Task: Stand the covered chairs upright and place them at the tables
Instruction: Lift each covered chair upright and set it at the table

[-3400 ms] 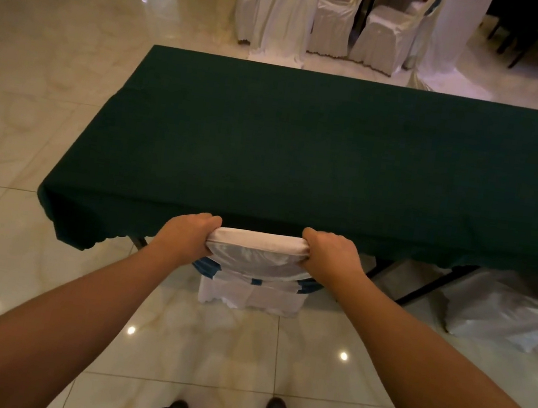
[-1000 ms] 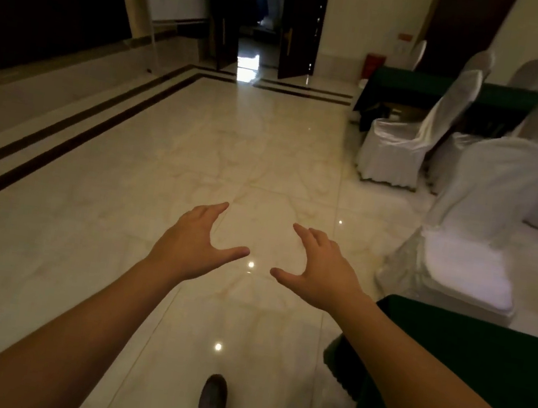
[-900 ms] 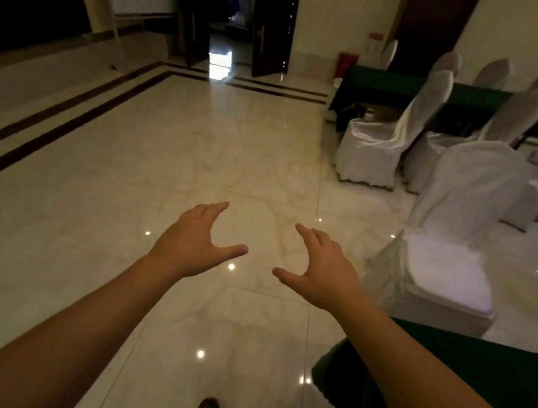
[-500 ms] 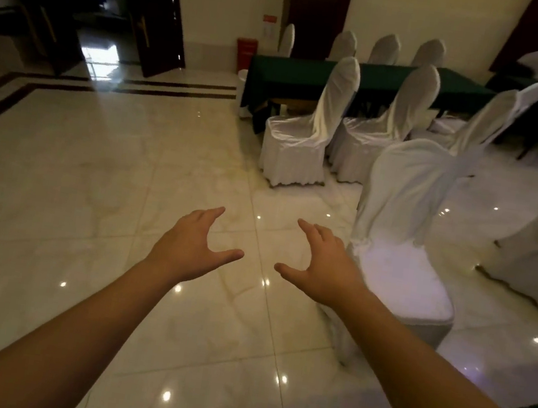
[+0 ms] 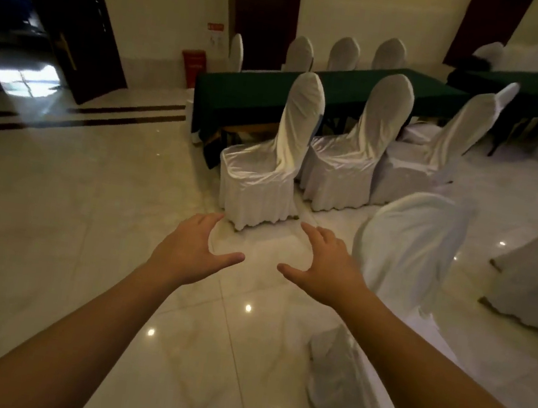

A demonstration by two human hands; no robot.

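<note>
Reaching forward with both hands empty, we record the left hand (image 5: 190, 250) and right hand (image 5: 325, 274) spread in mid-air above the floor (image 5: 50, 225), fingers straight and thumbs pointing inward, each grip apart and touching nothing. The nearest covered chair (image 5: 405, 257) stands just beside our right forearm, upright, its back toward us, away from any bench. Further off, a green-clothed bench (image 5: 262, 95) has three covered chairs along its near side; the leftmost chair (image 5: 266, 165) sits at the bench's corner. More chairs line the far side (their lower parts are hidden).

Judgement: we are between placements, heading for the next chair.

Risks from here:
- The satin cover looks slippery; a grip on cloth alone could slide off the frame and let the chair drop.
- The skirt pools at floor level; stepping on it while lifting could tug the cover askew or trip us.
- The polished floor may let chair legs skid when set down.
- Chairs at right stand close together, so swinging one round could knock a neighbour over.
</note>
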